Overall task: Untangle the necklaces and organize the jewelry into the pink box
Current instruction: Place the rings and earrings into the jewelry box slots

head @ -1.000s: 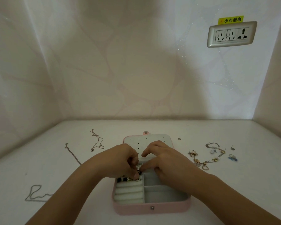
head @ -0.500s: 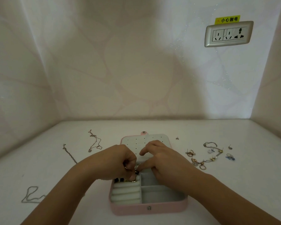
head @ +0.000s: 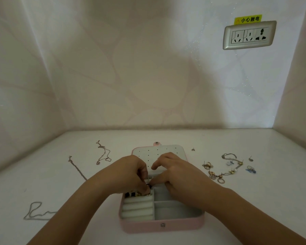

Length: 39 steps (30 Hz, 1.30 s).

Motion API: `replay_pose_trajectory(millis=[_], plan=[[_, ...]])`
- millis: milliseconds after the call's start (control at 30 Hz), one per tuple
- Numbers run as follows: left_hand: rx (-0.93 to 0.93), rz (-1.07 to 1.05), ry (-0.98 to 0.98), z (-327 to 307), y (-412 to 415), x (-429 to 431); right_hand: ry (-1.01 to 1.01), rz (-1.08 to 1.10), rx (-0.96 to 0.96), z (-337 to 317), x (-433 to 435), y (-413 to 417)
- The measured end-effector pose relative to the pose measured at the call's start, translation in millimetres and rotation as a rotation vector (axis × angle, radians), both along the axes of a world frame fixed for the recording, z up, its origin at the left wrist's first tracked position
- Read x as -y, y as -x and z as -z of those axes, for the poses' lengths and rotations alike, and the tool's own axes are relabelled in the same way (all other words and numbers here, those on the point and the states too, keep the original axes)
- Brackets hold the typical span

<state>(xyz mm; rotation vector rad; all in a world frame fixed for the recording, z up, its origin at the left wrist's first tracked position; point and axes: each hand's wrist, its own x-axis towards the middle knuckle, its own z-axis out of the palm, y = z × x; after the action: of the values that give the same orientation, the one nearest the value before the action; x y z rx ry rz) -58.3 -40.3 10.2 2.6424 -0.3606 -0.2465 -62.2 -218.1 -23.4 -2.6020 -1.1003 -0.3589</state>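
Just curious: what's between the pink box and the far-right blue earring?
A tangle of gold chains and charms lies there, in the head view.

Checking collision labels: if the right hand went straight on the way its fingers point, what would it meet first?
The right hand points leftward; first in line is the small jewelry piece pinched by the left hand, over the pink box. Depth unclear; they look almost touching.

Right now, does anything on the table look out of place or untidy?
Yes. Three thin chains lie loose left of the pink box. On the right, a chain with charms lies in a tangled bunch, with small earrings scattered around it. The left hand pinches a small piece over the box.
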Motion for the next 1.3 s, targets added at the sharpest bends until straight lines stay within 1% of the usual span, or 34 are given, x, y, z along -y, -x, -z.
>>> replay_pose_trajectory(millis=[167,467,600,733,867,1000,1300], plan=[[0.035,-0.003,-0.015,-1,2,-1,0.014,-0.011,0.002,-2,0,1],[0.013,-0.025,-0.025,1,-1,-5,-0.010,-0.023,0.038,2,1,0],[-0.009,-0.012,0.041,-2,1,-10,-0.011,-0.010,0.013,2,1,1],[0.028,-0.027,0.081,-11,4,-27,-0.010,-0.008,-0.009,0,0,2],[-0.038,0.024,0.038,-15,7,-32,-0.007,-0.011,-0.003,2,0,1],[-0.112,0.062,0.041,-13,10,-28,-0.017,-0.019,0.007,3,0,1],[-0.088,0.128,0.012,-11,13,-26,-0.126,-0.046,0.013,1,-2,4]])
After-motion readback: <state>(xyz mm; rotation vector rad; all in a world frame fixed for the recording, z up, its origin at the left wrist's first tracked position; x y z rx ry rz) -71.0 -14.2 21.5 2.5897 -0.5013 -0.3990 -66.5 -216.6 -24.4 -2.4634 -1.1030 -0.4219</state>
